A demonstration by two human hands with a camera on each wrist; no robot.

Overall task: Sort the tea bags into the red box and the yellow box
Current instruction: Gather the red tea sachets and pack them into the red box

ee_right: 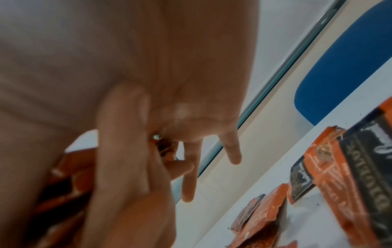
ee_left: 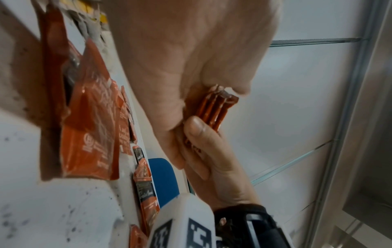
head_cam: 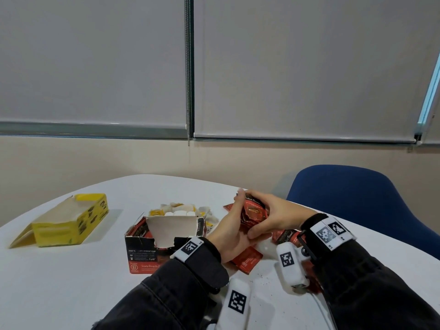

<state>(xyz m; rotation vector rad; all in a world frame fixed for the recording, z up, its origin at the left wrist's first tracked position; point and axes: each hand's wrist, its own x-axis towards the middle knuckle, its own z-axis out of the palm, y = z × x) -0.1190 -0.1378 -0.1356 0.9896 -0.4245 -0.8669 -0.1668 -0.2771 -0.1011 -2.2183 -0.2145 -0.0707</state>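
Gripping red tea-bag stack [head_cam: 253, 214] btwn both hands, left hand [head_cam: 229, 231] cupping, right hand [head_cam: 273, 216] fingers [head_cam: 256, 232] curled round it

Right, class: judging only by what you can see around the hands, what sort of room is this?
Probably an office or meeting room. A rounded white table carries the tea boxes, a blue upholstered chair stands beside it, and pale grey roller blinds with a bead chain cover the windows.

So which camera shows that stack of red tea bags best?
The head view: the stack of red tea bags shows its printed face between both hands. Left wrist shows only the edges; right wrist barely a blurred sliver.
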